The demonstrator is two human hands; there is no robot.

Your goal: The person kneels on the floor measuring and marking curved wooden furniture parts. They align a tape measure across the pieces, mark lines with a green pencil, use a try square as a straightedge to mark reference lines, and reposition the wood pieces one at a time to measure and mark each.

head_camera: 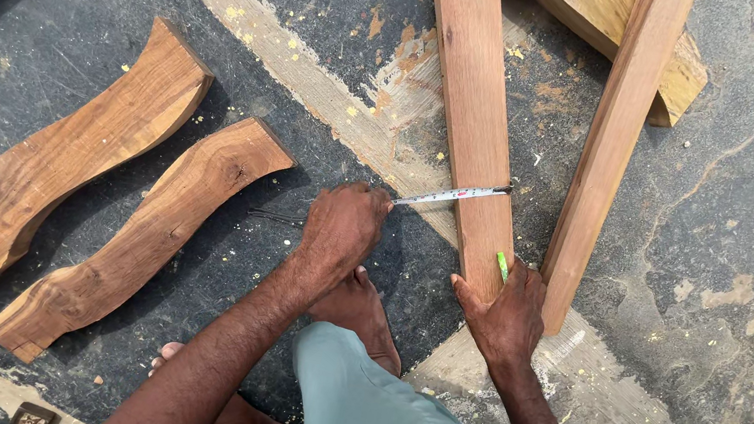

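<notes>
The long, straight, reddish-brown wooden plank lies flat on the dark, paint-streaked concrete floor, its long axis running from the top of the view down toward the person, leaning slightly to the right as it nears them. Its near end stops right at the right hand, which rests on that end with the fingers curled down against the wood and pinching a small bright-green pencil that points up the board.

Across this axis, nearly square to it, a white steel measuring tape is stretched: its hooked tip catches the plank's right edge, and the blade runs leftward and a little downward to the left hand. That hand sits on the floor just left of the plank, fingers closed tight around the tape's case (the case itself is hidden inside the fist).

So the plank lies to the right of the left hand and directly ahead of the right one; the right hand is the nearer, touching the wood, with the tape line a little farther up the board from the pencil tip.

A second straight, paler wooden batten lies just right of the plank, close beside the right hand. Two wavy-edged, curved brown wooden pieces lie well apart to the left.
</notes>
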